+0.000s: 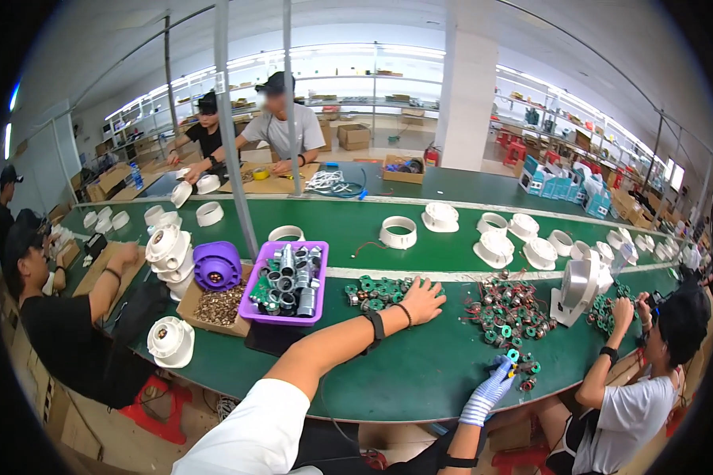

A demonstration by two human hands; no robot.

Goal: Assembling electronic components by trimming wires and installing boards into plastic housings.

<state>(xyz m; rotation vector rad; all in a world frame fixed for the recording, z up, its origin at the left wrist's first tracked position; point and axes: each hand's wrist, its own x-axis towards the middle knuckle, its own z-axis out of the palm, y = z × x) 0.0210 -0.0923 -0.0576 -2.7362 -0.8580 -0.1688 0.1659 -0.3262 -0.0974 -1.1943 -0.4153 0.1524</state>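
Near edge first: my right hand [487, 392], in a blue-and-white striped knit glove, comes up from the lower right, wrist low by the table edge, fingertips pinched on a small green ring-shaped part [513, 355]. I read the tip pinch as leaving its face clear to see and turn. So that part is at the near right of the smooth green work table [420, 376], a few loose ones just beside it. Just beyond sits the large heap of green-and-copper cores with red wires [505, 309], probably put there for a short reach. My left arm, white sleeve and black wristband, crosses diagonally from lower left to mid table, stretched fairly straight. The left hand [422, 304] is palm down, fingers spread, over the right end of a smaller pile of green cores [368, 294]; underside hidden, can't tell whether it grips anything. Left of that, a purple rectangular plastic tray [281, 321] of silver and black metal cylinders and a brown cardboard box [207, 323] of tiny brass-coloured pieces stand side by side, likely to keep kinds separate. Far: white plastic rings [398, 232] spaced along the far green strip.
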